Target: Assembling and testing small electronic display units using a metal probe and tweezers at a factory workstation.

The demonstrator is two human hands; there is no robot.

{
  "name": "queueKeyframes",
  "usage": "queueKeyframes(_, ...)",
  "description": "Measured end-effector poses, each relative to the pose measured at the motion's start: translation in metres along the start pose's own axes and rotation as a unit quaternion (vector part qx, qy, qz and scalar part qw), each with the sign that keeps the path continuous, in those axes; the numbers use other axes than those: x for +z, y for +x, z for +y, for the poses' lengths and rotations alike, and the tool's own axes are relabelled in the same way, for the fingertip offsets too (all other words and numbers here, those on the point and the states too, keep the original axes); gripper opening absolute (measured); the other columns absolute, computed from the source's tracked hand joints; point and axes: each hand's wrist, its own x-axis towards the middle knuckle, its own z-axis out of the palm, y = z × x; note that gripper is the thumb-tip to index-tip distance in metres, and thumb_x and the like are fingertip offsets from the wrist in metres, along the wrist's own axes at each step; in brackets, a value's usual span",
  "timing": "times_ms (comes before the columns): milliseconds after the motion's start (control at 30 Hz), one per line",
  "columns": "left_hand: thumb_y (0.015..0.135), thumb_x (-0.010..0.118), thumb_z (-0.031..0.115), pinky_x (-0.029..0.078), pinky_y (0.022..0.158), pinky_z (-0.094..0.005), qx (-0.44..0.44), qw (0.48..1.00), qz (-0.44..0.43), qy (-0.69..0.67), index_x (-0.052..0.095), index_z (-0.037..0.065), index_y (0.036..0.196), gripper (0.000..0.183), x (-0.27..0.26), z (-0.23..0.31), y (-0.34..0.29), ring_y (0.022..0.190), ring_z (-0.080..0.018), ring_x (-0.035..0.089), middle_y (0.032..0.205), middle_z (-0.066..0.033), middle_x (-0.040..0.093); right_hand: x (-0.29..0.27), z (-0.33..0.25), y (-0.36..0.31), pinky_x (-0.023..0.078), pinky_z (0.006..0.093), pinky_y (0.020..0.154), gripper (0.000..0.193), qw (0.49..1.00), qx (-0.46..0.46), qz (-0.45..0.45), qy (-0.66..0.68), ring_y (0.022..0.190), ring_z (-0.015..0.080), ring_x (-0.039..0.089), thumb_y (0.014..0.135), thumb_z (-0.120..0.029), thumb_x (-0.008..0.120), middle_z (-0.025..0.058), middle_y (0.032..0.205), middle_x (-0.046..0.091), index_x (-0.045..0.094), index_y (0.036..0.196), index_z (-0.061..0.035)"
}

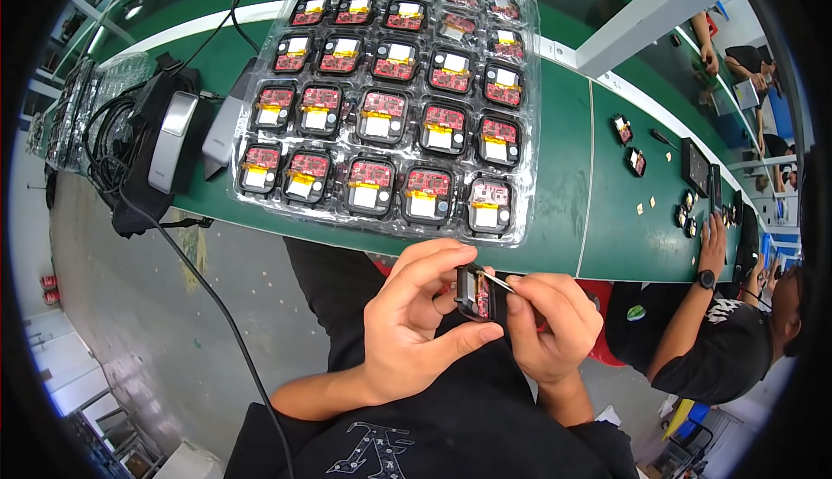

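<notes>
Just in front of the table edge, my left hand [406,330] grips a black watch case [464,292] by its sides, between thumb and fingers. The case is tilted up, and a red circuit board with small parts shows in its open side. My right hand [556,325] pinches a thin metal tool [497,282], apparently tweezers. Its tip reaches the upper edge of the case; exactly what it touches is too small to tell. Beyond my hands lies a clear plastic tray [523,223] with rows of similar black cases [370,186] holding red boards and yellow tape.
A green table [559,249] carries the tray. On the left stand a silver power bank-like box [173,141], black cables [227,310] and stacked clear trays [74,123]. A co-worker's arm [685,314] rests at the right, near loose watch parts [636,162] and a screwdriver [663,137]. A grey post [650,15] rises at the back.
</notes>
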Motion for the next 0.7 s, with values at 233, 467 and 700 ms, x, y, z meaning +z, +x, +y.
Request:
queueKeyframes(233, 0.078, 0.08, -0.009, 0.057, 0.1, -0.0376, 0.008, 1.0, -0.019, 0.008, 0.049, -0.006, 0.137, 0.067, 0.003, 0.0044, 0.0016, 0.12, -0.0231, 0.057, 0.137, -0.0125, 0.041, 0.007, -0.0005, -0.0076, 0.054, 0.0295, 0.055, 0.02, 0.999, 0.002, 0.032, 0.001, 0.065, 0.022, 0.069, 0.077, 0.004, 0.076, 0.0123, 0.083, 0.07, 0.071, 0.096, 0.0019)
queueKeyframes(467, 0.077, 0.081, -0.009, 0.059, 0.099, -0.0377, 0.018, 1.0, 0.0, 0.014, 0.051, -0.007, 0.137, 0.068, 0.0066, 0.0057, 0.0029, 0.119, -0.023, 0.058, 0.137, -0.0125, 0.041, 0.0089, -0.0003, -0.0085, 0.055, 0.0304, 0.055, 0.021, 0.998, -0.026, 0.04, -0.036, 0.065, 0.023, 0.069, 0.076, 0.005, 0.075, 0.0129, 0.083, 0.07, 0.071, 0.096, 0.0026)
queueKeyframes(700, 0.076, 0.082, -0.008, 0.057, 0.101, -0.0376, 0.016, 1.0, -0.003, 0.027, 0.052, -0.006, 0.138, 0.069, 0.005, 0.0088, 0.0034, 0.118, -0.0214, 0.057, 0.138, -0.0121, 0.042, 0.0056, -0.0002, -0.0055, 0.055, 0.0309, 0.055, 0.021, 0.998, -0.036, 0.037, -0.038, 0.063, 0.023, 0.068, 0.075, 0.005, 0.075, 0.0121, 0.081, 0.069, 0.071, 0.095, 0.0034)
